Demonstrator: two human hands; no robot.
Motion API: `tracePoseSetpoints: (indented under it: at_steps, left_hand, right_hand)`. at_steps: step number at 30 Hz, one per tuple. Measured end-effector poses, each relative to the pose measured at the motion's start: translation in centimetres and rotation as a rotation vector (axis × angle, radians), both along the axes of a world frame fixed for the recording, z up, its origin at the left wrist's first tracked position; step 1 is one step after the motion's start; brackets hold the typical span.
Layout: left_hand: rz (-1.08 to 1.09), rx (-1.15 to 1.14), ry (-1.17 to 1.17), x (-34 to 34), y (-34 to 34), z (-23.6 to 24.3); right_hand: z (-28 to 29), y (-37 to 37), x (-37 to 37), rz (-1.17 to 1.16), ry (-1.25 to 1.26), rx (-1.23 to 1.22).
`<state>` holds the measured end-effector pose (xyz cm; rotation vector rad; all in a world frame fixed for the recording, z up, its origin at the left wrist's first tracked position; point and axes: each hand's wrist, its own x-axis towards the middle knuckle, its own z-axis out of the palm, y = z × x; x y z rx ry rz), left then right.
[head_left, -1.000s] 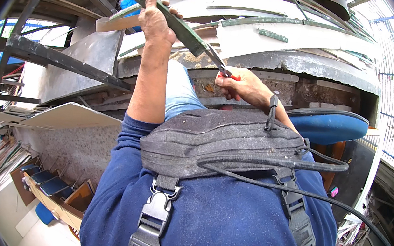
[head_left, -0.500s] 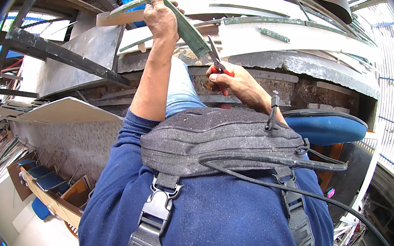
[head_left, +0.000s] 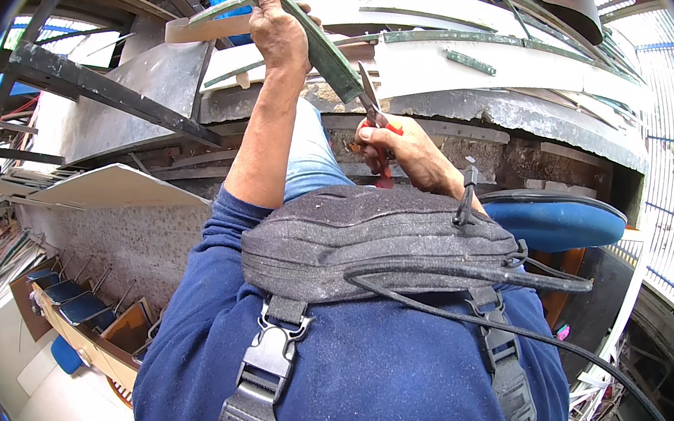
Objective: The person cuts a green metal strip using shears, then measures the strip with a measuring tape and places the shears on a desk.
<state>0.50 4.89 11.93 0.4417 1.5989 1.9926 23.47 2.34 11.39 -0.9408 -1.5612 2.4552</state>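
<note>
My left hand (head_left: 279, 36) is closed around a long green metal channel (head_left: 332, 67), which slants down to the right from the upper edge. The channel looks worn, and its near end points toward my right hand (head_left: 414, 154). That hand grips red-handled tin snips (head_left: 371, 102), with the dark blades pointing up and away from me. The blades are parted and lie right at the channel's end; whether the metal sits between them I cannot tell. Part of the lower handle hides behind my fingers.
Beyond my hands, white sheets (head_left: 519, 73) and green strips lie on a worn dark bench (head_left: 547, 118). A black metal frame (head_left: 109, 91) stands at the left. A blue round stool seat (head_left: 556, 223) is close on the right. A black bag (head_left: 375, 240) with a cable hangs on my chest.
The snips have tilted slightly and their handles look a little further apart. My left hand and the channel have shifted slightly to the right.
</note>
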Motion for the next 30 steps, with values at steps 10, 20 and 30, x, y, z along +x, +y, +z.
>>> tracePoseSetpoints:
  at_steps: [10,20,30]
  left_hand:
    - [-0.001,0.113,0.011,0.8,-0.4,1.7]
    - [-0.043,0.158,0.05,0.5,-0.5,2.4]
    - [-0.039,0.172,0.06,1.1,-0.1,2.5]
  right_hand:
    - [0.3,-0.3,0.1,-0.001,-0.07,0.046]
    - [1.9,0.0,-0.1,0.004,-0.067,0.083]
    - [1.0,0.0,0.0,-0.019,-0.092,0.113]
